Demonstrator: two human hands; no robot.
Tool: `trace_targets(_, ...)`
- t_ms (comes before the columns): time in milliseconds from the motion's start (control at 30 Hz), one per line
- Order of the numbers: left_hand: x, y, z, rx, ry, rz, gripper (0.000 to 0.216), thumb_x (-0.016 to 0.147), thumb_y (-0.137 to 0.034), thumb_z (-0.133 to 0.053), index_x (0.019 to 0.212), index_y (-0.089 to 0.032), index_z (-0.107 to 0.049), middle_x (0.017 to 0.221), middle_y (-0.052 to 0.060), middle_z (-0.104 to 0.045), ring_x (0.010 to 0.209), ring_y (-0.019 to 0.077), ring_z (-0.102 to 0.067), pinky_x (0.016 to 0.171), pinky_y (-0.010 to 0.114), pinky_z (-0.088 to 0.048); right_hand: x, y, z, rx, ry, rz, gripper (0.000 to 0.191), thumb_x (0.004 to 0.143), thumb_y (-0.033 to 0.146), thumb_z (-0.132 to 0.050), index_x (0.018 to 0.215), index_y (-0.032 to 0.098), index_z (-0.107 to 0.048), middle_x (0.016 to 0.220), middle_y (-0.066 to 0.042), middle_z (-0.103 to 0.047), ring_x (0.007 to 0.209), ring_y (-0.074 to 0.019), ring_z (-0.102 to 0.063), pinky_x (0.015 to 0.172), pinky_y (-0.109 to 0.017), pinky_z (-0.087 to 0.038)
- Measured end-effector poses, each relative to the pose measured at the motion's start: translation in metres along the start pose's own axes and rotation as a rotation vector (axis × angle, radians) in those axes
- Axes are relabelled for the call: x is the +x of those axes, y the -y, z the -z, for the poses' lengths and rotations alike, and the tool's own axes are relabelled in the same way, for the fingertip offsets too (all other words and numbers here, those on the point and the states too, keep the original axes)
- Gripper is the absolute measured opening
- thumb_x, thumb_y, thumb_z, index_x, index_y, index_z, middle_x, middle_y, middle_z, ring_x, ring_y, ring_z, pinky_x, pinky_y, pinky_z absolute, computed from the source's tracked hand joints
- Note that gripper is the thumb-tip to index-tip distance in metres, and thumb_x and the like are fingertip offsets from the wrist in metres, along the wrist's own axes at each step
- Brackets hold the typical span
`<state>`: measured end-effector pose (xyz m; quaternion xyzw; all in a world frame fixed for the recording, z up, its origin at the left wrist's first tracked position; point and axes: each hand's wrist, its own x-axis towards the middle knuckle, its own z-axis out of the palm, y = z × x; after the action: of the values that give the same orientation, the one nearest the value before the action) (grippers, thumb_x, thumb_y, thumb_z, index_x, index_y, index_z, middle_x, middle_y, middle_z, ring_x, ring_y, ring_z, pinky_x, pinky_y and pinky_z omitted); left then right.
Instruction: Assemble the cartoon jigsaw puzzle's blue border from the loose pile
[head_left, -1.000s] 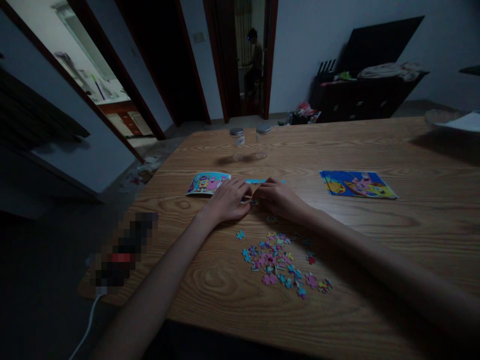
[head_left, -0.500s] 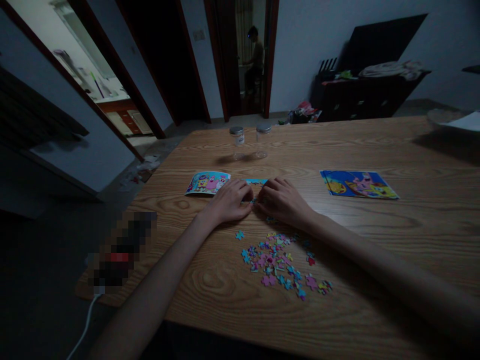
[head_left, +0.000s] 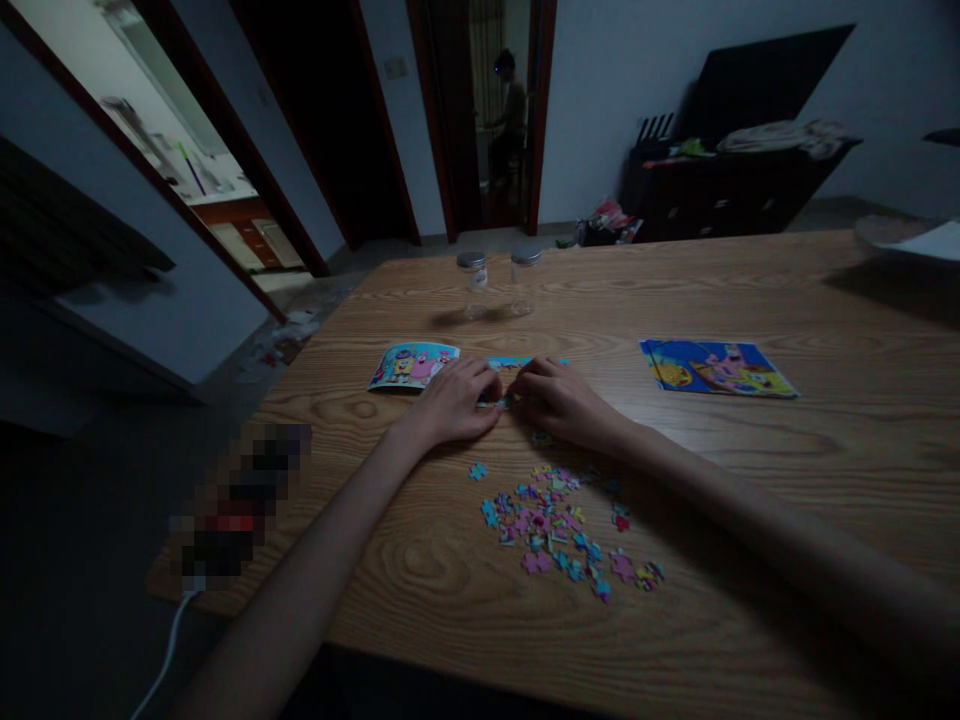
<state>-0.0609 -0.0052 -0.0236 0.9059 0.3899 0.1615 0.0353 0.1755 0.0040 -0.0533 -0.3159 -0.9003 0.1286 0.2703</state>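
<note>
My left hand (head_left: 463, 398) rests on the table with its fingers curled and its thumb against a small jigsaw piece (head_left: 489, 404). Close beside it my right hand (head_left: 553, 396) is closed, its fingertips pinched at the same small joined pieces; what exactly they grip is mostly hidden. Just beyond the hands runs a light-blue strip of joined puzzle (head_left: 517, 362), partly covered by them. Left of it lies a slightly curled cartoon picture card (head_left: 409, 367). Nearer me is a scattered pile of loose jigsaw pieces (head_left: 551, 520), with one blue piece (head_left: 478, 470) apart to its left.
Two clear jars with metal lids (head_left: 472, 285) stand farther back on the wooden table (head_left: 712, 480). A blue cartoon picture (head_left: 720, 368) lies at the right. A blurred-out object with a white cable (head_left: 174, 635) is at the left edge. A person (head_left: 510, 115) sits beyond the doorway.
My right hand has shifted slightly and its fingers have opened up a little, so more of the blue strip shows behind it. My left hand stays almost still.
</note>
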Motion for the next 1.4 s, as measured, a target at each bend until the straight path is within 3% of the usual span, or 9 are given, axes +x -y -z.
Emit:
trace_targets(367, 0.000, 0.000, 0.000, -0.009, 0.003, -0.001, 0.008, 0.090, -0.025, -0.067, 0.095, -0.021, -0.063, 0.102, 0.006, -0.066, 0.102, 0.0256, -0.061, 0.092, 0.040, -0.048, -0.005, 0.002, -0.001, -0.075, -0.032, -0.029, 0.007, 0.098, 0.025, -0.063, 0.102, 0.020, -0.064, 0.106, -0.012, -0.066, 0.098, -0.0275, -0.058, 0.087, -0.041, -0.045)
trace_targets(833, 0.001, 0.000, -0.001, -0.043, -0.015, -0.006, 0.007, 0.089, -0.021, -0.068, 0.094, -0.020, -0.064, 0.101, 0.006, -0.068, 0.101, 0.0251, -0.062, 0.092, 0.039, -0.048, -0.007, -0.007, -0.009, 0.116, -0.132, -0.071, 0.009, 0.094, 0.027, -0.069, 0.100, 0.020, -0.068, 0.109, -0.012, -0.066, 0.103, -0.0277, -0.061, 0.094, -0.046, -0.048)
trace_targets(967, 0.001, 0.002, -0.002, -0.047, -0.027, -0.015, 0.008, 0.087, -0.020, -0.070, 0.093, -0.019, -0.065, 0.100, 0.006, -0.068, 0.100, 0.0250, -0.063, 0.092, 0.039, -0.048, -0.007, -0.008, -0.007, 0.087, -0.123, -0.071, 0.015, 0.093, 0.029, -0.070, 0.106, 0.021, -0.067, 0.114, -0.013, -0.064, 0.107, -0.0293, -0.060, 0.094, -0.048, -0.049)
trace_targets(1400, 0.001, 0.002, -0.002, -0.036, -0.017, -0.015, 0.007, 0.089, -0.021, -0.069, 0.094, -0.019, -0.066, 0.100, 0.006, -0.068, 0.098, 0.0253, -0.063, 0.091, 0.041, -0.048, -0.007, -0.005, -0.005, 0.011, -0.134, -0.041, 0.007, 0.094, 0.026, -0.069, 0.099, 0.022, -0.067, 0.113, -0.012, -0.066, 0.110, -0.0310, -0.060, 0.095, -0.050, -0.046)
